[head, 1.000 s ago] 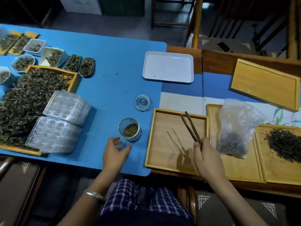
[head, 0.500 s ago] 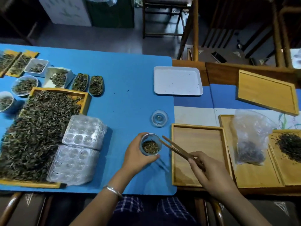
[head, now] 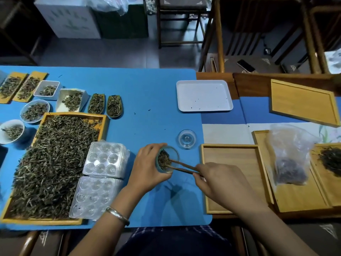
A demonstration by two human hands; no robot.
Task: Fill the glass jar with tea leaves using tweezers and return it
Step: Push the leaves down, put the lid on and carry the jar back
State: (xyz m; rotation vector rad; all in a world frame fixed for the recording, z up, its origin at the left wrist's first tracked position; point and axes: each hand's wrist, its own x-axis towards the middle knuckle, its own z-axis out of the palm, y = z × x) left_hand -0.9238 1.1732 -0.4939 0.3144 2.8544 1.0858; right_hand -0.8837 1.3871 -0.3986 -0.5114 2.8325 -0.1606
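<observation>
Here the filling step is underway: the left hand (head: 147, 169) wraps around the tilted glass jar (head: 167, 162), just above the blue counter (head: 156, 100), while the right hand (head: 219, 180) pinches wooden tweezers (head: 182, 167), tips among the dark tea leaves (head: 163, 159) inside. Next likely calls for fetching more leaves. The jar looks partly filled.

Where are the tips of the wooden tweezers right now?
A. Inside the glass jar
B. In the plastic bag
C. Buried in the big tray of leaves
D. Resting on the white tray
A: the tweezers, pinched by the right hand, reach into the mouth of the glass jar, which the left hand holds tilted.
</observation>
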